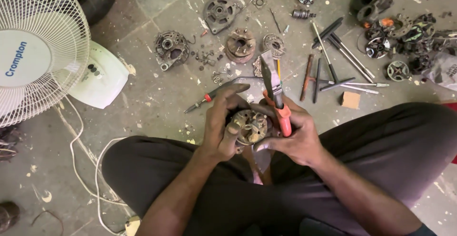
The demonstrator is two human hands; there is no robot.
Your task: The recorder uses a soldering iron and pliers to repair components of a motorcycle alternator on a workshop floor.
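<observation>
My left hand [223,124] curls inward, fingers bent over the top, thumb pressing from below. My right hand [295,136] sits just beside it, closed in a grip, fingertips meeting the left thumb. Both forearms angle up from my lap, wrists close together between my crossed legs.

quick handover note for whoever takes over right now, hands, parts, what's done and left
Left hand: grips the round rusty part over the lap.
Right hand: steadies the part and holds orange-handled pliers, tips up and away from it.
Floor: screwdriver, T-handle wrenches, loose housings, small screws, fan at left.
Done: several units lie apart on the floor.
Left: the held part is still in one piece.
</observation>
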